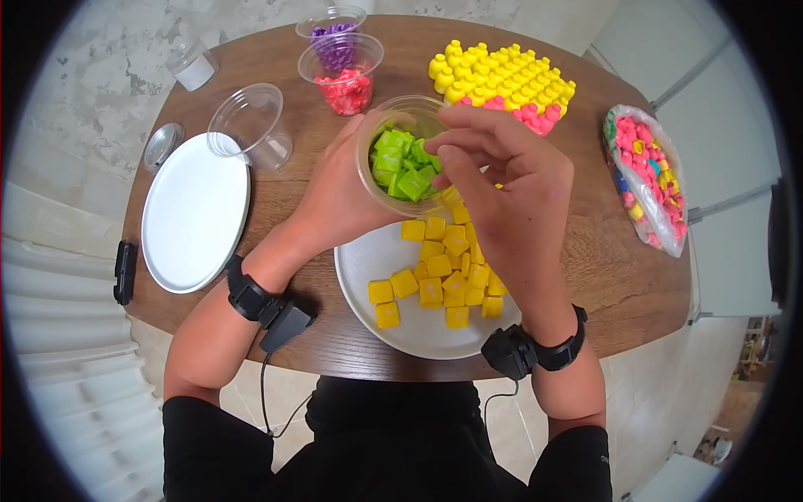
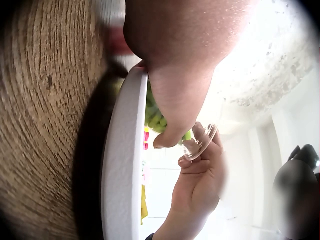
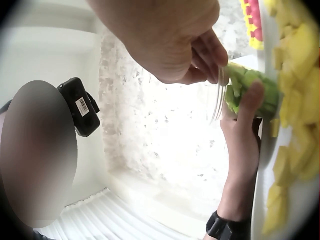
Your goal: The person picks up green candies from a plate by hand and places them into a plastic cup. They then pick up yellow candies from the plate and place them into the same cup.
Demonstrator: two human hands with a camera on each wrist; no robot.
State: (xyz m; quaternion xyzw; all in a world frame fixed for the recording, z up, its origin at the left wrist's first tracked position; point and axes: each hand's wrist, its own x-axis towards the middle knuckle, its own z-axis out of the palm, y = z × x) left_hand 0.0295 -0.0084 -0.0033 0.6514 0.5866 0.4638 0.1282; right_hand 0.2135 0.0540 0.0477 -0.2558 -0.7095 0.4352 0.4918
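In the head view my left hand (image 1: 339, 188) grips a clear cup of green wrapped squares (image 1: 401, 163) from its left side, tilted above the plate. My right hand (image 1: 523, 188) is at the cup's right rim, its fingers bent over the opening; whether they pinch a green piece is hidden. Below lies a white plate (image 1: 360, 259) with many yellow squares (image 1: 431, 291). From the left wrist, my left thumb lies along the cup and my right hand (image 2: 197, 182) meets its rim. The right wrist view shows my right fingertips (image 3: 218, 75) at the rim.
An empty white plate (image 1: 196, 213) and an empty clear cup (image 1: 272, 146) stand left. Behind are cups of red pieces (image 1: 347, 90) and purple pieces (image 1: 335, 48), and yellow bottle shapes (image 1: 502, 75). A bag of colourful pieces (image 1: 648, 180) lies right.
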